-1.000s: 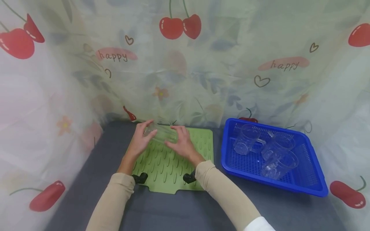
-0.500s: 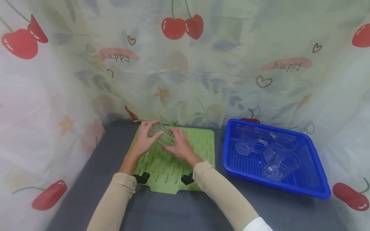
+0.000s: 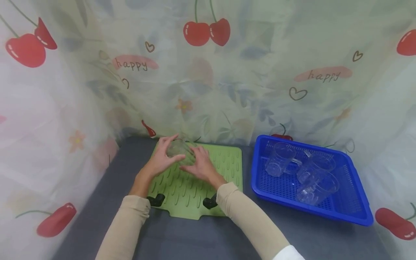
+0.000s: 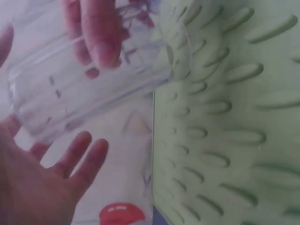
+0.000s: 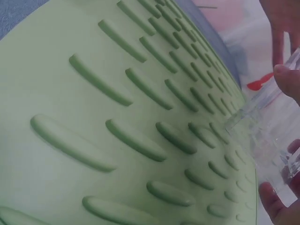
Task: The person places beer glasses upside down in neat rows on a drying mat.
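Observation:
A tall clear cup (image 3: 180, 150) is tilted above the far part of the green ridged mat (image 3: 185, 196). My right hand (image 3: 204, 167) grips it near one end, thumb on the near side. My left hand (image 3: 158, 158) lies around the other end, its thumb and fingers spread wide. In the left wrist view the cup (image 4: 117, 91) stretches lengthwise towards the mat, and left-hand fingers (image 4: 84, 157) extend beside it, apart from its wall. The right wrist view shows only part of the cup (image 5: 267, 136) at the right edge.
At right stands a blue perforated basket (image 3: 266, 196) with several clear mugs (image 3: 280, 159) lying in it. Black camera mounts are on both wrists. A patterned curtain (image 3: 208, 90) hangs behind and beside the grey table (image 3: 182, 238).
The cup has turned to a steeper tilt between my hands. My left thumb has spread away from its near side. The view has shifted slightly; the basket and its mugs are unmoved.

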The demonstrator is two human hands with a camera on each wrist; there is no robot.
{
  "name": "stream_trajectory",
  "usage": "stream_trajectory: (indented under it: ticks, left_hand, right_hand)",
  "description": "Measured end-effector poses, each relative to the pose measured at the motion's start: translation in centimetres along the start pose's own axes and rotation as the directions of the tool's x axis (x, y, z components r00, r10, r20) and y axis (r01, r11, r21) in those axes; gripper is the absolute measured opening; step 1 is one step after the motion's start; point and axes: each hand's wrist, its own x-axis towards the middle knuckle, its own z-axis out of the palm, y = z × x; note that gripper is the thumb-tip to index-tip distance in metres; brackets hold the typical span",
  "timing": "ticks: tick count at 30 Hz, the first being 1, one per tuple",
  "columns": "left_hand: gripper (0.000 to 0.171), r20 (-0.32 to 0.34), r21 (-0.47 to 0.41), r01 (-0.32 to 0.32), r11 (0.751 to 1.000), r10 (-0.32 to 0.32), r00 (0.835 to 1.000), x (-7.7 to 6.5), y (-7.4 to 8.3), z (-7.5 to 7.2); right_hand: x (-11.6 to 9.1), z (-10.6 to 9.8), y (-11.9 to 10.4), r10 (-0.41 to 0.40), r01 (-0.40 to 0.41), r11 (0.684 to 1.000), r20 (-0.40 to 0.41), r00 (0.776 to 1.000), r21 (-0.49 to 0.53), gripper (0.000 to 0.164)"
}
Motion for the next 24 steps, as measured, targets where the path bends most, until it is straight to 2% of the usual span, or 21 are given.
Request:
stream_trajectory:
  ticks: [4,6,10,13,17,24]
  left_hand:
    - [0.100,0.064,0.048,0.053,0.997,-0.056,0.996,-0.2,-1.0,-0.7]
    - [0.104,0.084,0.103,0.083,0.991,-0.092,0.992,-0.4,-1.6,-1.0]
    - [0.106,0.098,0.234,0.148,0.961,-0.175,0.980,-0.7,-3.2,-1.4]
    - [0.108,0.097,0.300,0.189,0.935,-0.227,0.969,-1.0,-4.5,-1.2]
    - [0.110,0.098,0.321,0.216,0.922,-0.260,0.961,-1.4,-6.1,-0.6]
    - [0.115,0.115,0.328,0.250,0.911,-0.301,0.947,-1.7,-8.1,0.3]
  right_hand:
    - [-0.1,0.0,0.3,0.040,-0.039,0.998,-0.018,0.999,0.053,0.090]
    - [-0.2,-0.1,0.4,0.064,-0.061,0.994,-0.031,0.997,0.086,0.089]
    - [-0.2,-0.2,0.5,0.092,-0.084,0.988,-0.057,0.994,0.132,0.088]
    - [-0.2,-0.2,0.5,0.088,-0.080,0.988,-0.060,0.994,0.133,0.088]
    - [0.0,-0.1,0.4,0.081,-0.073,0.989,-0.054,0.995,0.125,0.088]
    - [0.1,0.0,0.5,0.115,-0.107,0.983,-0.049,0.992,0.151,0.091]
